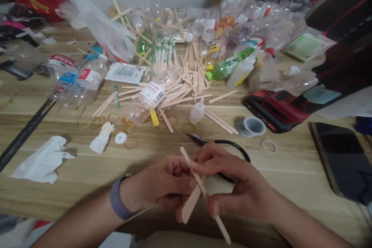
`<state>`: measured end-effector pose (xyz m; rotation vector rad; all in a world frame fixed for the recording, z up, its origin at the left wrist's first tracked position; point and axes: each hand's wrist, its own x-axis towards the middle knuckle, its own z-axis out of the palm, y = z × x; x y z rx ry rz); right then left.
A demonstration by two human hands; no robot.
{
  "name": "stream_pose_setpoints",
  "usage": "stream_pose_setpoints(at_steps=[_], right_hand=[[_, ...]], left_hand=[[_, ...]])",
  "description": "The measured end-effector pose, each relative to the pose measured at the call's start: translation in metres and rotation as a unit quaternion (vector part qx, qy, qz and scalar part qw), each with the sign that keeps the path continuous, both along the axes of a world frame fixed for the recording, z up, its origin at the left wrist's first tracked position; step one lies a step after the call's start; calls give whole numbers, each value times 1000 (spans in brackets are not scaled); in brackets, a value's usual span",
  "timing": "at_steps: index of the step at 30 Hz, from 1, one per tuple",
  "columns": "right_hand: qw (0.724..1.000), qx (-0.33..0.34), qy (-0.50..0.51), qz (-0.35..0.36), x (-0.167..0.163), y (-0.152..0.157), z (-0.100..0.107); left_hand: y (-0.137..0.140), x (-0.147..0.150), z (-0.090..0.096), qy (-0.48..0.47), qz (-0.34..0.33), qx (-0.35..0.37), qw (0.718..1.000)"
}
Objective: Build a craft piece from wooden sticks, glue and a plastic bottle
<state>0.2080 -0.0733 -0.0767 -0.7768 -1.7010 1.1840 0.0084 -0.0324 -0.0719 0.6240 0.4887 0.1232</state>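
Observation:
Near the table's front edge, my left hand (171,182) has its fingers closed on a wide wooden craft stick (192,202) that slants down to the left. My right hand (238,184) pinches a narrower wooden craft stick (219,226) between thumb and fingers. The two sticks cross each other, the narrow one on top, and a small dark spot shows close to the crossing. Whether they are fastened there, I cannot tell. Black-handled scissors (234,145) lie on the table just behind my right hand, partly covered by it.
A pile of craft sticks (180,93), a plastic bottle (151,95) and a small glue bottle (197,111) lie ahead. Rubber bands (128,122) and tissue (43,161) are at left. A wire spool (252,126), red-black power tool (276,110) and phone (338,159) sit at right.

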Motion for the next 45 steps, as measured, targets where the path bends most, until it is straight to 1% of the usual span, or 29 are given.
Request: stream_pose_setpoints(at_steps=[13,18,23,29,33,38,45], right_hand=[[999,32,16,-13,-4,-1,-5],[999,32,16,-18,-4,0,-5],[1000,24,12,-15,-5,0,-5],[1000,19,1,-23,-4,0,-9],[999,15,-13,-26,-1,2,-8],[999,-1,-33,-14,2,2,-6],[999,7,-9,-51,-4,0,-12]], left_hand=[[1,-1,0,-25,0,-25,999],[1,-2,-2,-21,2,-43,999],[4,-1,0,-34,-2,-46,998],[4,-1,-1,-21,-2,-35,999],[4,0,-5,-17,5,-19,1000],[4,0,-13,-32,-1,-32,999],[6,-1,-15,-28,1,-11,1000]])
